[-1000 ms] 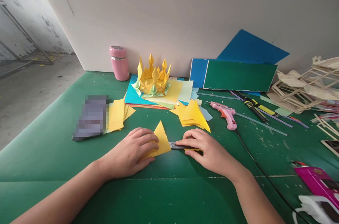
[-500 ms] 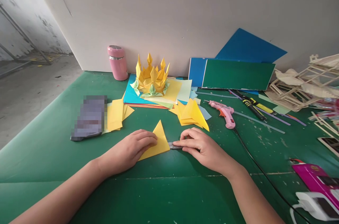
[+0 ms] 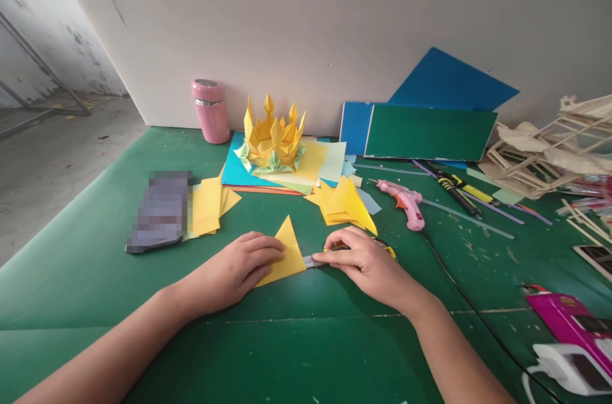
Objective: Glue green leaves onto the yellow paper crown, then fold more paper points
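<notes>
My left hand (image 3: pixel 248 266) presses a folded yellow paper triangle (image 3: pixel 289 257) down on the green tabletop, fingers close together and bent over its left part; the thumb is hidden. In my right hand (image 3: pixel 358 260) is a utility knife (image 3: pixel 389 250), its yellow and black handle partly covered by the fingers. The grey blade (image 3: pixel 310 262) lies low, with its tip at the triangle's right corner; whether it goes between the paper layers I cannot tell. Just beyond the hands sits a stack of folded yellow papers (image 3: pixel 344 203).
Behind stands a yellow paper crown (image 3: pixel 275 139) on coloured sheets, beside a pink flask (image 3: pixel 211 114). A pixelated dark object (image 3: pixel 162 209) lies left near yellow papers (image 3: pixel 206 206). To the right are a pink glue gun (image 3: pixel 404 200) with its cable, a stick model (image 3: pixel 540 155) and a white plug (image 3: pixel 567 366).
The knife's yellow and black handle now shows beyond my right hand, where it was hidden before. The left hand and the paper have barely moved.
</notes>
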Tool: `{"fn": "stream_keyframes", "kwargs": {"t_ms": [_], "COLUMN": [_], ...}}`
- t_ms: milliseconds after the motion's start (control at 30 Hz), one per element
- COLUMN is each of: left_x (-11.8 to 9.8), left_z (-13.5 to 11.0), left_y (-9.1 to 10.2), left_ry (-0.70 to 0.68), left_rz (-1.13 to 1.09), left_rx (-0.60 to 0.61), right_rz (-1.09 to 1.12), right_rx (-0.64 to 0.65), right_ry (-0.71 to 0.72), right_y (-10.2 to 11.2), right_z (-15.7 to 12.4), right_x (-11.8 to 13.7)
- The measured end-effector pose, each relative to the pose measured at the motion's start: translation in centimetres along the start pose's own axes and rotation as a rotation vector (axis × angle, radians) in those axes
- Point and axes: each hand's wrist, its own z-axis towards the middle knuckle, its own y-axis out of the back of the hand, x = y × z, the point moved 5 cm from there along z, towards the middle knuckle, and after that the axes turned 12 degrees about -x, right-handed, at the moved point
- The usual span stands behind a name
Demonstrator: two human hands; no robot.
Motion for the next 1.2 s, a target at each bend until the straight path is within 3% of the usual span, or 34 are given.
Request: {"fn": "stream_keyframes", "kwargs": {"t_ms": [1200], "left_x": [0.6], "left_z": [-0.2], "left_y": [0.1], "left_ry": [0.037], "left_rz": [-0.032], "left_rx": [0.045], "right_rz": [0.085], "right_rx": [0.101], "right_ry": [-0.082], "right_y": [0.0], "right_z": [0.2], "right_x": [1.1]}}
